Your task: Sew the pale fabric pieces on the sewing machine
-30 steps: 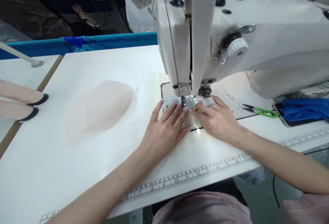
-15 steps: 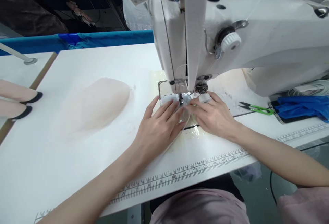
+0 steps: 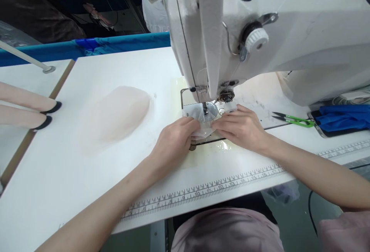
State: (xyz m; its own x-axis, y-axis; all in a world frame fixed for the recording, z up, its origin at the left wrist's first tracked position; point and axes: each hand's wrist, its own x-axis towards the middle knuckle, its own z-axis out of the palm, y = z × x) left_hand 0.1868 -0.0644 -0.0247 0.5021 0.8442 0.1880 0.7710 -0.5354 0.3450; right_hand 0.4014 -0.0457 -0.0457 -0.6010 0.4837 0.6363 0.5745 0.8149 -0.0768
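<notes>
A small piece of sheer white fabric (image 3: 204, 130) lies in front of the presser foot (image 3: 205, 109) of a white sewing machine (image 3: 289, 32). My left hand (image 3: 175, 137) has its fingers curled and pinches the fabric's left edge. From the other side, my right hand (image 3: 244, 129) holds the right edge between closed fingers, just below the machine's needle area. Both hands rest low over the shiny metal plate. Part of the fabric is hidden under my fingers.
A sheer beige piece (image 3: 124, 113) lies on the white table left of the machine. Green thread snips (image 3: 297, 120) and a blue cloth (image 3: 343, 117) are at the right. Two beige strips with black ends (image 3: 43, 103) lie far left. A printed ruler (image 3: 199, 194) follows the front edge.
My left hand has drawn back from flat beside the presser foot and curled round the fabric's edge. My right hand has shifted slightly toward me. The view has shifted a little.
</notes>
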